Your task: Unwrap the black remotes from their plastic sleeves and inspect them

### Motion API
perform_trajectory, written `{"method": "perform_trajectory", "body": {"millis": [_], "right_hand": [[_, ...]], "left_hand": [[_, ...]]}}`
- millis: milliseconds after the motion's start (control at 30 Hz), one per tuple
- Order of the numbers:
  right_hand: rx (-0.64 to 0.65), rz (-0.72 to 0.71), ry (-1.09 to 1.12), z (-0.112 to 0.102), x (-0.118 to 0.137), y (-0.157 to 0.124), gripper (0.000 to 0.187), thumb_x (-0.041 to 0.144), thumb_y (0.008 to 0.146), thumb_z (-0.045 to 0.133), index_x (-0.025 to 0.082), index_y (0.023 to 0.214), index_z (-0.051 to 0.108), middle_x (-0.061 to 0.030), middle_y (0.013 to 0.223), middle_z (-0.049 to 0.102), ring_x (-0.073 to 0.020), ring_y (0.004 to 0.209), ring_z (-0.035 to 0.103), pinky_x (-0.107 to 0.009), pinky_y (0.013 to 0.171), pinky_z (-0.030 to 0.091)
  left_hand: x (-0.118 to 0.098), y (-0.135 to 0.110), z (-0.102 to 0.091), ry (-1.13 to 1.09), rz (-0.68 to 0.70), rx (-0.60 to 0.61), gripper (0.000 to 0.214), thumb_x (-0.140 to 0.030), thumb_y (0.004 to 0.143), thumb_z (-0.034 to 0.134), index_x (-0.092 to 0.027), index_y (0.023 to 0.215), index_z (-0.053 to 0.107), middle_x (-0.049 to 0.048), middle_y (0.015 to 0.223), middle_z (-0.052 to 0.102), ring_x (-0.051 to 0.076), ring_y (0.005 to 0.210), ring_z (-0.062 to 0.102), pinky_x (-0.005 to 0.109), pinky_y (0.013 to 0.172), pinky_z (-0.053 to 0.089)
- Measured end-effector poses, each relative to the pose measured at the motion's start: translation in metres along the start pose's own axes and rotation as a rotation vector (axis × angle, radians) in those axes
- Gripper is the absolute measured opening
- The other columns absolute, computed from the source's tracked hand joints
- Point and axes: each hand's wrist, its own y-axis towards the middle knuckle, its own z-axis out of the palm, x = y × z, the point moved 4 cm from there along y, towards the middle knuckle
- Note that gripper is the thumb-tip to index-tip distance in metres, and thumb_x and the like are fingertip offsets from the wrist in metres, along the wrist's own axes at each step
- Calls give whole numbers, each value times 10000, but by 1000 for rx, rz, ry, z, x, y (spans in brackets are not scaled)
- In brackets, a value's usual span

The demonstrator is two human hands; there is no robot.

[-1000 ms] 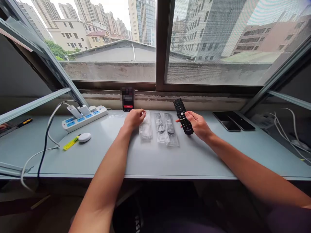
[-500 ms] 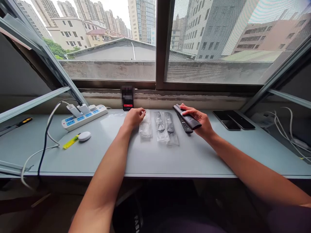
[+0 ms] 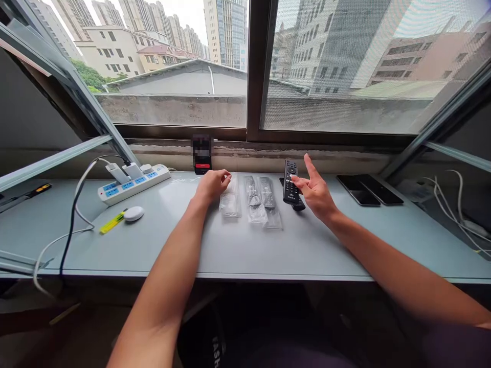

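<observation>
Head-worn view, facing forward and down, close above a desk [image 3: 245, 250], window [image 3: 255, 71] ahead

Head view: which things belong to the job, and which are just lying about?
Job: left hand, right hand, black remote controls, clear plastic bag, bagged remotes.
Lying about: power strip, white mouse, yellow marker, two flat phones, upright phone.

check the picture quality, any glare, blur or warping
In the head view, glare lies on the desk behind the left hand, the sky is washed out, the wide lens bends the window frame, the right forearm looks slightly soft, and pixelation covers the top of the upright phone.
</observation>
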Motion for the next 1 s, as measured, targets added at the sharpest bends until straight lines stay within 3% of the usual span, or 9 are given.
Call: {"method": "perform_trajectory", "body": {"millis": [100,267,433,567,667,767,867,1000], "right_hand": [[48,-50,-172,1,0,-1,471,589,983,778,346,1386,817,-10,956,783,-227,859,695,-397,863,630],[161,-92,-460,5,-8,0,326,505,969,783,351,1244,868,-58,1068,818,-312,985,696,-534,1005,601],[236,-223,-659,5,-29,4,378,504,950,776,336,1273,878,-126,1233,800,-439,1376,593,-696,1260,406],[251,-242,-748,2,-37,5,417,543,1017,699,297,1308,868,-154,1467,711,-436,1480,547,-682,1291,390],[348,-252,-784,3,-34,3,456,590,1053,661,282,1330,853,-156,1523,685,-420,1491,564,-662,1292,410],[435,-265,-826,4,-34,2,545,647,1036,681,283,1420,811,-162,1600,636,-435,1542,526,-666,1314,393],[412,-250,-868,4,-41,5,612,653,1069,625,282,1543,733,-162,1679,576,-447,1607,453,-669,1338,371],[339,-253,-862,4,-49,10,606,618,1127,520,266,1589,688,-178,1678,578,-449,1612,454,-691,1342,360]], "left_hand": [[1,0,1,14,3,16,234,-258,1038,630,-211,1101,851,78,947,837,258,852,751,344,800,509],[3,1,6,22,-4,39,363,-377,1082,655,-210,1389,753,67,967,826,271,937,761,336,819,497],[2,0,9,11,7,77,478,-460,1100,662,-156,1468,688,71,936,806,288,989,759,341,826,492],[0,1,8,5,37,58,427,-470,1100,662,-162,1387,736,71,924,780,283,972,744,357,881,520],[-1,2,5,-22,58,6,389,-479,1089,671,-182,1320,769,105,1117,754,273,997,724,384,945,550],[-5,2,5,-71,121,-13,392,-494,1072,683,-221,1337,778,124,1310,685,291,1150,687,427,1062,558],[-15,1,9,-95,212,41,438,-537,1065,674,-256,1383,782,122,1359,677,327,1309,613,489,1194,505],[-27,-4,19,-121,278,173,564,-650,1051,641,-272,1450,768,116,1499,668,347,1413,567,517,1284,436]]}}
